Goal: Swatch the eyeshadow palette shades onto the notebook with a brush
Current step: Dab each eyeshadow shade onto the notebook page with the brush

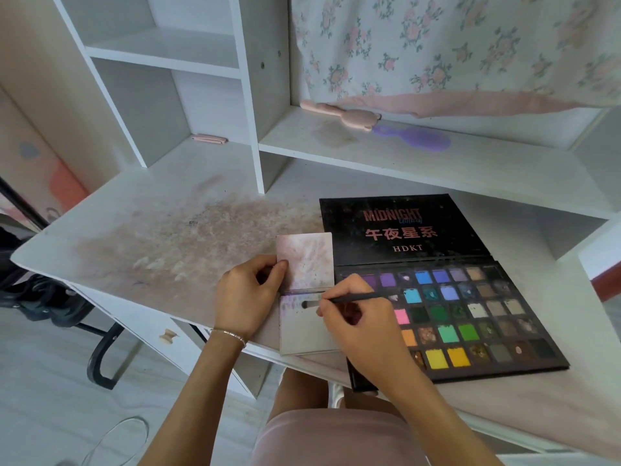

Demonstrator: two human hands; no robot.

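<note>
A small notebook (304, 331) lies open on the desk near its front edge, its stained upper page (307, 257) flipped up. My left hand (247, 297) pinches the left edge of that upper page. My right hand (359, 326) grips a thin black brush (349, 300), its tip resting on the top of the lower page beside faint purple swatches. The open eyeshadow palette (477, 317), black with many coloured pans and a lid printed "MIDNIGHT", lies just right of the notebook, partly under my right hand.
The white desk (151, 237) is smeared with powder stains left of the notebook. On the shelf behind lie a pink comb (339, 112) and a purple hairbrush (416, 137). A floral curtain (453, 48) hangs above. A chair frame (100, 348) stands at the lower left.
</note>
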